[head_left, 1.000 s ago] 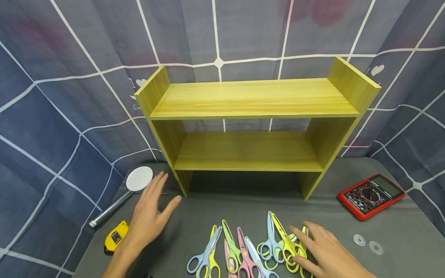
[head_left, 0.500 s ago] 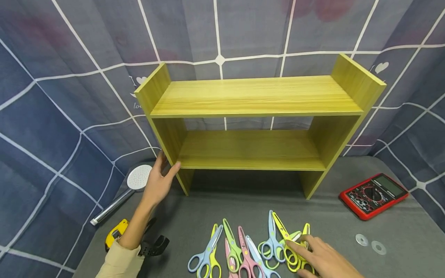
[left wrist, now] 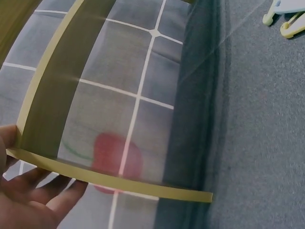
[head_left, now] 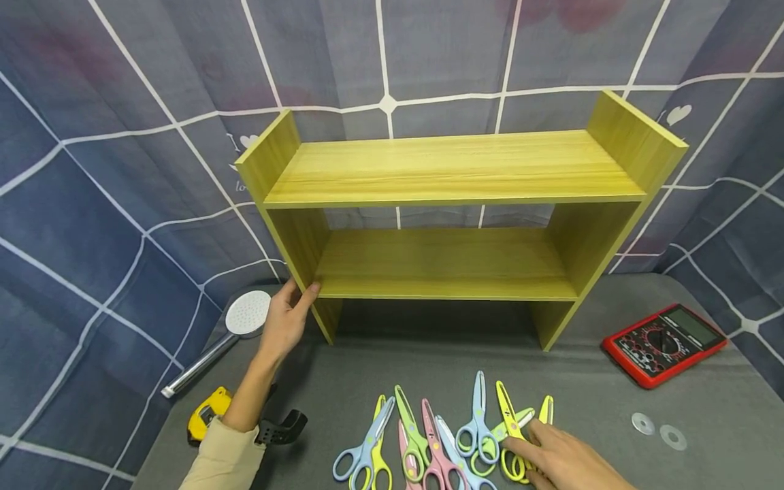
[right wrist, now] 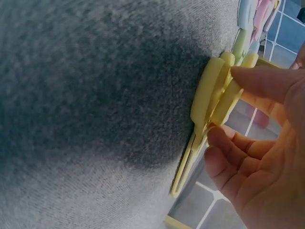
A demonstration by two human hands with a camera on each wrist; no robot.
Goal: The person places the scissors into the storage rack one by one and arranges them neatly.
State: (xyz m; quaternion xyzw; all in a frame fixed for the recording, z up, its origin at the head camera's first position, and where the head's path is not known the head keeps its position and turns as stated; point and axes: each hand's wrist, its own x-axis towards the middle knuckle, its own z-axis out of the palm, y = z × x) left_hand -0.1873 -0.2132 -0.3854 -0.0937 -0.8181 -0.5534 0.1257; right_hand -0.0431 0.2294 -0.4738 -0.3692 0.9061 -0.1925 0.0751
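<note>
The left hand sits at the lower left of the view, its fingers lying under the pale edge of a yellow-green wooden shelf, with the thumb against the corner. Behind the shelf hangs a grey checked cloth with white lines and a red blotch. To the right lies a grey tabletop, with pastel scissor handles at its top corner.

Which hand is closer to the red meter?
The right. The right hand rests on the yellow scissors, left of the red meter; the left hand grips the shelf's far-left side panel.
</note>
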